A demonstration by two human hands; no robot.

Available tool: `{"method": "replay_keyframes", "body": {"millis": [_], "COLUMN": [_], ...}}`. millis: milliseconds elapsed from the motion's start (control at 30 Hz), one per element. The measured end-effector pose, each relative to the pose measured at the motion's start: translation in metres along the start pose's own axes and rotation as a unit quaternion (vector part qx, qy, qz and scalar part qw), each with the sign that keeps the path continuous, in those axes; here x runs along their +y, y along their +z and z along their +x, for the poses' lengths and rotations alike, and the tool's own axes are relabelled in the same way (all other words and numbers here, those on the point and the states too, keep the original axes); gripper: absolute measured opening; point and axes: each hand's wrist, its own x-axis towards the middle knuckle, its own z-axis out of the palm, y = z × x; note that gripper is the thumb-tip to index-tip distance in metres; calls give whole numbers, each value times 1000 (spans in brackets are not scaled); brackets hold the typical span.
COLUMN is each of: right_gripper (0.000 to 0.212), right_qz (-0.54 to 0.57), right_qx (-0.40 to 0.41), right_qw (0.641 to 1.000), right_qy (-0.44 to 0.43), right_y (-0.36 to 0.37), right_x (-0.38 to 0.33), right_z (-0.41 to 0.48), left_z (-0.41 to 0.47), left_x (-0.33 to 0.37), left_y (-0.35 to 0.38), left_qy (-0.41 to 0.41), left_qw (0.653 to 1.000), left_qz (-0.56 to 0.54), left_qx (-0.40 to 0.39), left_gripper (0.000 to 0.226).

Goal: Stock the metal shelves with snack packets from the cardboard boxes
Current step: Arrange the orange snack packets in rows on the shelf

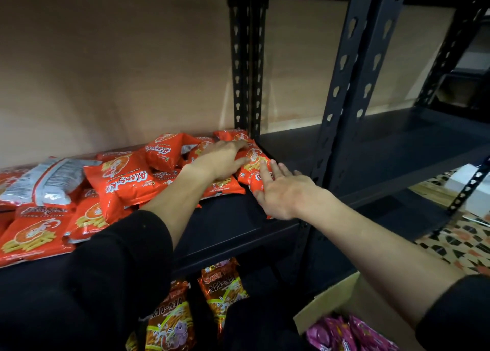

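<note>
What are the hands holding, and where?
Nothing is gripped: left hand lies flat on the orange packets, right hand touches the rightmost packet with straight fingers.

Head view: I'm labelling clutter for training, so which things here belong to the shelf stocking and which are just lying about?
Job: left hand and right hand, both on orange snack packets; metal shelf; cardboard box with pink packets; Mi-Mi packets on the shelf below.
Lying about: white box on the patterned floor.
</note>
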Motion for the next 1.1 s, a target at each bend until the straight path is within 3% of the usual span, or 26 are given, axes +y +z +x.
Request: {"method": "replay_keyframes", "body": {"millis": [233,600,733,900,1100], "right_gripper": [57,69,72,52,41], "right_qz": [96,84,148,213,264], "right_qx": [78,60,95,195,254], "right_qw": [992,995,984,957,930], "right_qy": [-14,-14,-5,8,-34], "right_y": [4,10,5,-9,-19], "right_x": [2,2,3,2,-31], "right_z": [-6,-3,1,1,13], "left_z": [-7,-11,-27,-67,-129], "left_x": [4,9,2,-14,-55], "left_y": [6,7,-7,-39,-70], "left_qy": [-16,-13,-3,-12,-92], "left_qw": [999,998,1000,995,976], "left_qz": [9,16,-18,-56,-61], "left_qx": [-44,-56,12,81,187], "left_gripper": [52,57,53,43,33]}}
